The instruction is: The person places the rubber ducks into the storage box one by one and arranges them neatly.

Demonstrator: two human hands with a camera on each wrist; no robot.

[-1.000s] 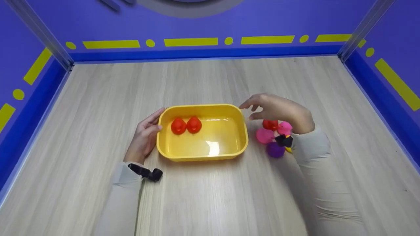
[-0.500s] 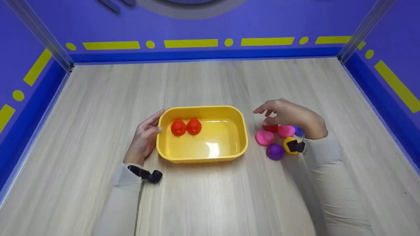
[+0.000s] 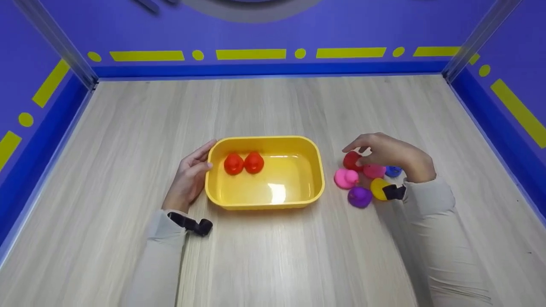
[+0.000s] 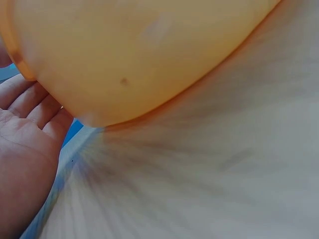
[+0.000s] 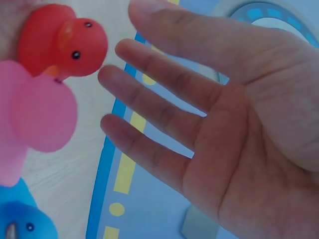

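My left hand [image 3: 190, 179] holds the left side of a yellow plastic bin [image 3: 264, 207], its thumb at the rim and fingers along the outer wall. In the left wrist view the fingers [image 4: 37, 102] lie under the bin's rim. Two red rubber ducks [image 3: 233, 164] sit side by side inside the bin, at its left. Over a cluster of ducks to the right hovers my right hand [image 3: 390, 151], thumb and forefinger spread on either side of a red rubber duck [image 3: 352, 160]. The right wrist view has this red duck [image 5: 60, 42] just beyond the spread fingertips.
Around the red duck stand a pink duck [image 3: 346, 178], another pink duck [image 3: 374, 171], a purple duck [image 3: 359, 197], a yellow duck [image 3: 378, 189] and a blue toy [image 3: 393, 171]. Blue-purple panels [image 3: 273, 34] border the wooden table [image 3: 273, 260] at the back and both sides.
My right hand has moved rightward from the bin's right corner to the red duck in the cluster. My left hand and the bin have stayed in place.
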